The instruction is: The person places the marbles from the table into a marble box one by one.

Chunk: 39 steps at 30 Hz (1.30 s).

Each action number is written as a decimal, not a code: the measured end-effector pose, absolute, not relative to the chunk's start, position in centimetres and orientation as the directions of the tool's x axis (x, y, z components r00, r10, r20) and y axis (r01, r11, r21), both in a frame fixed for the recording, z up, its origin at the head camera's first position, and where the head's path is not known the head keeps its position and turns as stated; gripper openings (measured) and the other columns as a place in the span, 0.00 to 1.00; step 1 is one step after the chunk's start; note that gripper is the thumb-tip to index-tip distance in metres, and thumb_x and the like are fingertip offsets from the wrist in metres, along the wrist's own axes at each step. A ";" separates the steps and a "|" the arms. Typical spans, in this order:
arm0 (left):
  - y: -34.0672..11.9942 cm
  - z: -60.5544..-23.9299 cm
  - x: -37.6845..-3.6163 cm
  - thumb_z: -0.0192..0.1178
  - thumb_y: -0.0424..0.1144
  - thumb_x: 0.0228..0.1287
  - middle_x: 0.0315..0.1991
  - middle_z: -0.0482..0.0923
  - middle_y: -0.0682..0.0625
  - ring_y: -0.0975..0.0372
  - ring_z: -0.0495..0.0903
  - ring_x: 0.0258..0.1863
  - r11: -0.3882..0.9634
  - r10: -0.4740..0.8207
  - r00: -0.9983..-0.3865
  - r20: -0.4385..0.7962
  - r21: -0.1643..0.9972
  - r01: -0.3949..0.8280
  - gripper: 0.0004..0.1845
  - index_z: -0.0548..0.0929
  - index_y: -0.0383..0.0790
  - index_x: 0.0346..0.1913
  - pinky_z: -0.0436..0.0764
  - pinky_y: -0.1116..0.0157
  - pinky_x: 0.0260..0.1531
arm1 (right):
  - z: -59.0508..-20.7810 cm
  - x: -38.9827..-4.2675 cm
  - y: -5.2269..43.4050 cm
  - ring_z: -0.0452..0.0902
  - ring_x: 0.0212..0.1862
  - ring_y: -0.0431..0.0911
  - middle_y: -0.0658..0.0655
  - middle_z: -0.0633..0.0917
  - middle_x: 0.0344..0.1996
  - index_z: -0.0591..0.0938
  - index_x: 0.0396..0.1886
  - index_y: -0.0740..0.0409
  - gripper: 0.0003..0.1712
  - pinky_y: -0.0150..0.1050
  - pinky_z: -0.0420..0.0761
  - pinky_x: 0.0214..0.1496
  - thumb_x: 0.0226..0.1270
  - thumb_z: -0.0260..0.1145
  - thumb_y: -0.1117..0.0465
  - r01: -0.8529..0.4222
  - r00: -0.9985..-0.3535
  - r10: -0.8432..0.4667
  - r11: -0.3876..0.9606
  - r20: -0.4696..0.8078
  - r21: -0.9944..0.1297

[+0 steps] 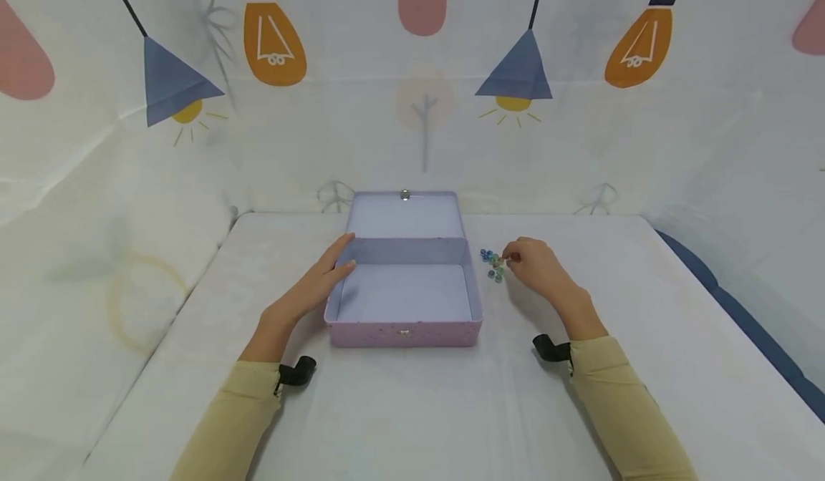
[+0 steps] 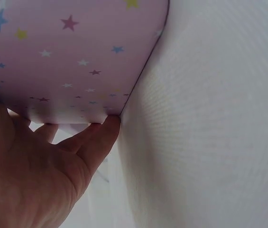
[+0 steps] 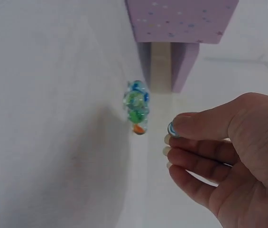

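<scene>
Right wrist view shows one marble (image 3: 173, 129) pinched between thumb and fingertips of the right hand (image 3: 228, 152), just beside the small pile of marbles (image 3: 136, 106) lying on the white worktop (image 1: 644, 366). Left of the pile stands the open lilac box (image 1: 404, 332), lid raised. The left hand (image 1: 316, 284) rests against the box's left wall, fingers straight, gripping nothing.

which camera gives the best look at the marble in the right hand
The right wrist view: the marble shows close up, pinched at the right hand fingertips, near the marble pile. In the head view the fingers hide it. The left wrist view shows only the box and left hand.
</scene>
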<state>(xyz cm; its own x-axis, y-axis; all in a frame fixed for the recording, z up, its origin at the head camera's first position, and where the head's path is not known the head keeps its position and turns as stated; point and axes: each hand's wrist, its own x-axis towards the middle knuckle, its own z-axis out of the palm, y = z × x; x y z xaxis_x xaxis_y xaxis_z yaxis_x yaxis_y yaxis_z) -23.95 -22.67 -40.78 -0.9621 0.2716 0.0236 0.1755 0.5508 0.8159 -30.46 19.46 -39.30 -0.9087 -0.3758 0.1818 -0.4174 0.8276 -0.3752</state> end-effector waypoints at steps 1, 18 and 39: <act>-22.7 -40.7 -24.0 0.42 0.54 0.79 0.82 0.35 0.52 0.52 0.35 0.82 0.553 0.270 -0.963 0.025 0.814 0.177 0.35 0.43 0.57 0.81 0.42 0.42 0.78 | -38.9 -30.4 19.4 0.80 0.42 0.56 0.65 0.86 0.38 0.86 0.44 0.68 0.11 0.52 0.82 0.47 0.65 0.61 0.72 -0.419 -0.908 -0.372 0.823 0.192 -0.385; -22.8 -40.9 -24.3 0.42 0.53 0.79 0.82 0.36 0.54 0.54 0.35 0.82 0.549 0.261 -0.965 0.020 0.819 0.166 0.34 0.43 0.58 0.80 0.42 0.44 0.79 | -36.4 -30.6 17.9 0.81 0.49 0.57 0.63 0.86 0.45 0.85 0.47 0.64 0.11 0.56 0.80 0.57 0.70 0.62 0.69 -0.470 -0.880 -0.362 0.753 0.307 -0.460; -22.2 -40.4 -24.3 0.42 0.48 0.80 0.82 0.37 0.48 0.51 0.35 0.82 0.530 0.254 -0.966 0.041 0.830 0.175 0.33 0.44 0.50 0.81 0.40 0.44 0.79 | -34.7 -28.8 13.7 0.81 0.45 0.49 0.56 0.87 0.40 0.87 0.46 0.62 0.11 0.47 0.81 0.49 0.66 0.65 0.71 -0.613 -0.790 -0.484 0.624 0.376 -0.484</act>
